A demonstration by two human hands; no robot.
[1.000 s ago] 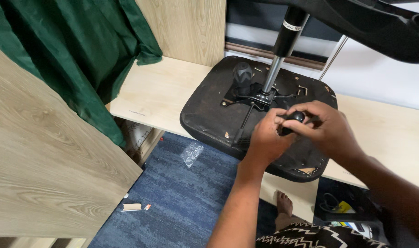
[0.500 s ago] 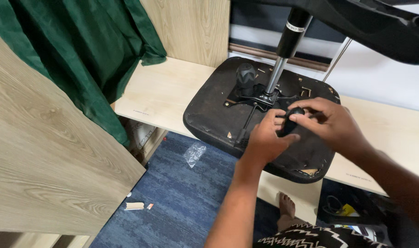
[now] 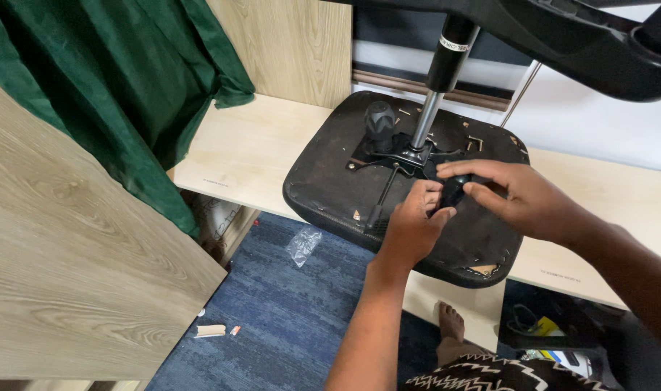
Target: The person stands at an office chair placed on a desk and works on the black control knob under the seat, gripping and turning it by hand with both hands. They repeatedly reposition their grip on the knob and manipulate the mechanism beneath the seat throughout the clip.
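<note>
An upside-down black chair seat [image 3: 330, 181] lies on a pale wooden desk [image 3: 250, 148], its metal gas column [image 3: 435, 87] rising to the black chair base [image 3: 576, 36] at the top. My left hand [image 3: 413, 224] and my right hand [image 3: 511, 192] meet over the seat's underside, both pinching a small black part [image 3: 453, 192] next to the metal mechanism plate [image 3: 403, 156]. A round black knob [image 3: 379, 119] stands on the plate to the left of the column.
A green curtain [image 3: 91, 94] hangs at the left beside a wood-grain panel [image 3: 69, 268]. On the blue carpet [image 3: 287, 311] lie a clear plastic bag [image 3: 303, 245] and small wood scraps [image 3: 211, 331]. My bare foot [image 3: 452, 326] rests below the desk.
The view has shifted slightly, so the seat sits a little lower and further right. Both hands stay clasped on the small black part with only slight finger movement.
</note>
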